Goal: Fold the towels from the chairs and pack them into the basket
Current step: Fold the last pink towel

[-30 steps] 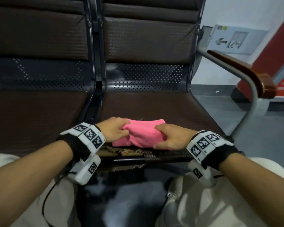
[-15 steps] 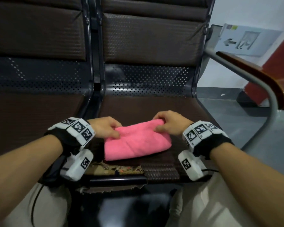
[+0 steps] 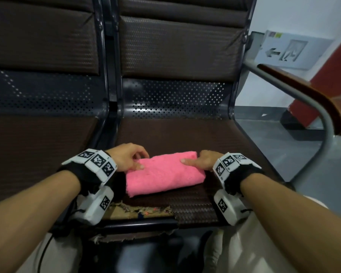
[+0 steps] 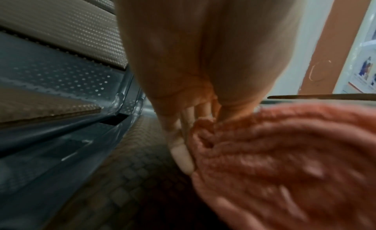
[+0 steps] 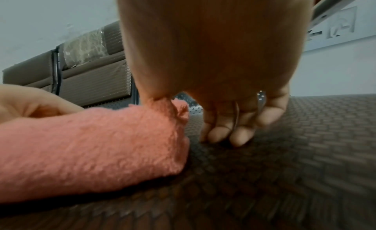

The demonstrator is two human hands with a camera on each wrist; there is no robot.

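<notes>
The folded pink towel (image 3: 163, 174) lies lower centre in the head view, on the right-hand chair's seat (image 3: 185, 133). The left hand (image 3: 126, 157) pinches its left end, thumb on top, fingers (image 4: 183, 159) together against the edge. The right hand (image 3: 203, 161) presses 1 thumb on the right corner, its fingers (image 5: 240, 137) bent together, tips on the seat.

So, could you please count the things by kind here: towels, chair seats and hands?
Towels: 1, the pink towel
Chair seats: 2, the left seat and the right seat
Hands: 2, the left hand and the right hand
Total: 5
</notes>
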